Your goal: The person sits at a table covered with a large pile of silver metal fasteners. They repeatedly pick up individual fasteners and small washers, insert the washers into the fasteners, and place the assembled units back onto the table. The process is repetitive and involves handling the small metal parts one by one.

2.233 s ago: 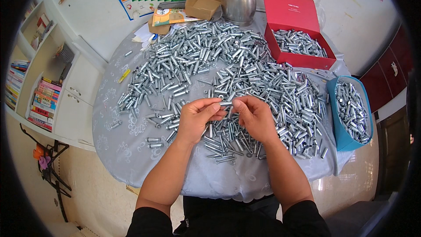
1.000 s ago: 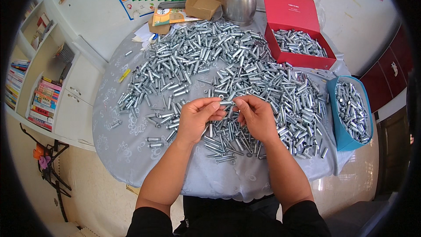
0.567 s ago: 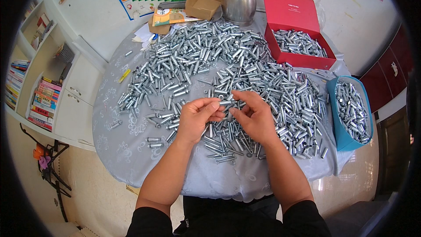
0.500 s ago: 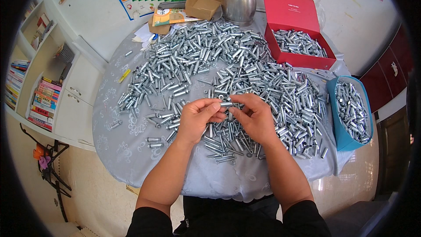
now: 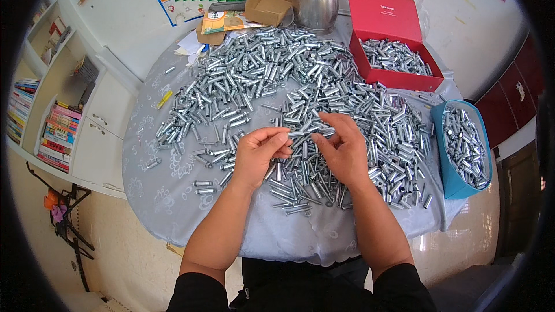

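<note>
Left hand [image 5: 260,155] pinches a bolt [image 5: 298,133] in front of the red box [image 5: 404,82], off to its left; right hand [image 5: 348,153], thumb and fingers parted, hovers by the bolt's free end.

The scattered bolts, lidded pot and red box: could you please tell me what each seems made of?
Scattered bolts: shiny metal, perhaps plated steel, given sharp glints. Lidded pot: satin metal, possibly stainless steel, by its soft reflections. Red box: probably matte cardboard, judging by flat, thin panels.

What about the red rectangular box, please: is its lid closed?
No, the red box has its lid raised, exposing cylindrical silvery metal fasteners inside.
</note>
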`<state>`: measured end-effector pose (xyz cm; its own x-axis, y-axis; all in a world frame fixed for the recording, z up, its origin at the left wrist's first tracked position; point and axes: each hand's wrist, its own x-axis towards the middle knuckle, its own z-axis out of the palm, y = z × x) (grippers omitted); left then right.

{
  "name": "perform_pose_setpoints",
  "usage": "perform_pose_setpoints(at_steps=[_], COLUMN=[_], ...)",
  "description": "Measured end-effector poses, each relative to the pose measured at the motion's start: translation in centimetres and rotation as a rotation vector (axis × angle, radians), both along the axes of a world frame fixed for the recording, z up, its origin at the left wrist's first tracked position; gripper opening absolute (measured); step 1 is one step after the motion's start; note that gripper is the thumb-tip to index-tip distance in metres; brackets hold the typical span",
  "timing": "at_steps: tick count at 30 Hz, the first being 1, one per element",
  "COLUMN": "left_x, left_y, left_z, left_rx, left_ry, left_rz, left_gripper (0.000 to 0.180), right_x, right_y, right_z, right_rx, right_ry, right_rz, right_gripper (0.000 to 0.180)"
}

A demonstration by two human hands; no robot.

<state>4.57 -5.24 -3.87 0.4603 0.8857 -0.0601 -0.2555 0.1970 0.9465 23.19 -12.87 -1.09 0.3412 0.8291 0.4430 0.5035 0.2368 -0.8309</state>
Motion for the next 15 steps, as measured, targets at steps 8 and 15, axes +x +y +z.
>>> perform_pose_setpoints(at_steps=[8,15], left_x=[0.3,-0.5], left_y=[-0.3,0.6], left_z=[0.4,0.3], left_rx=[-0.007,0.038], left_ry=[0.018,0.042], left_rz=[-0.053,0.121], left_gripper=[0.022,0.016], right_x=[-0.1,0.8], right_y=[-0.1,0.0], right_z=[-0.9,-0.6], right_rx=[-0.024,-0.077], right_ry=[-0.001,0.049], right_rz=[0.211,-0.016], right_gripper=[0.019,0.015])
